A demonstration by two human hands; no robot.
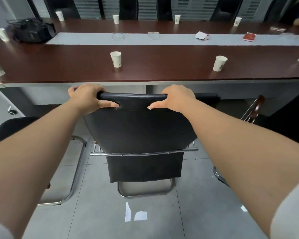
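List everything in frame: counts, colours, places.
chair: 1, black, chrome frame, facing the table
table: 1, dark brown, grey centre strip, spans the frame
paper cups: 9, white, along the table's edges
ashtrays: 2, clear, on the centre strip
device: 1, black, table's far-left end
packs: 2, white and red, right on the strip
far chairs: at least 4, black, behind the table
left hand: 1, grip on the chair's top edge, left end
right hand: 1, same grip, right end

Black chair point(136, 131): smooth, slightly shiny leather-look back on polished chrome tube frame; long dark reddish-brown table point(162, 69): glossy wood-look top; white cups point(116, 59): matt paper; grey floor tiles point(97, 213): smooth, reflective.
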